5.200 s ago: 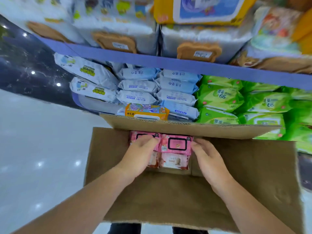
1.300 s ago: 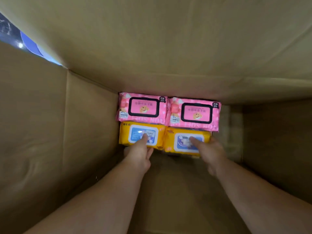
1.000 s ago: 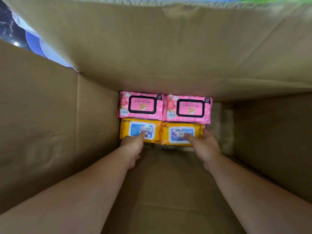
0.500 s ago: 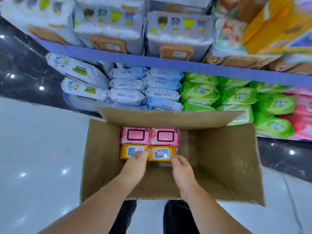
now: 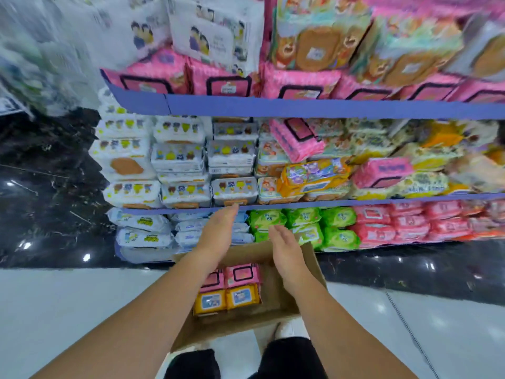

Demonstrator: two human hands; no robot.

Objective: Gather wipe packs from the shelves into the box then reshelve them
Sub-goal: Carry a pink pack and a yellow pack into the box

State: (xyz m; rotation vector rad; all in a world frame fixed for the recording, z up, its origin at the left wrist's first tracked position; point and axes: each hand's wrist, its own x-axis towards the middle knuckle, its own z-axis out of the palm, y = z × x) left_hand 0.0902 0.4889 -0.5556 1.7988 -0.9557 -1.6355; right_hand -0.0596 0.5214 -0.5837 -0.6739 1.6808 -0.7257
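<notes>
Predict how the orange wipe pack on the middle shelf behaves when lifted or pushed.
The orange wipe pack looks pillowy, so it probably sags when lifted by one end. Its wrapper seems glossy, likely slippery. Lying askew on other packs, it may slide if pushed.

Black trousers (image 5: 289, 356), white shoe (image 5: 284, 330)

The box (image 5: 270, 294) is plain brown cardboard, matt and slightly fibrous. The pink packs (image 5: 241, 275) and yellow packs (image 5: 241, 296) in it are wrapped in thin plastic film with a slight sheen. The green packs (image 5: 338, 231) on the lowest shelf have the same crinkled, shiny film. The shelf edge (image 5: 328, 108) looks smooth and matt. The pale floor (image 5: 68, 310) is glossy tile mirroring lamps; the black surface (image 5: 49, 173) looks like polished veined stone. The trousers (image 5: 289, 356) are dark matt cloth.
</notes>
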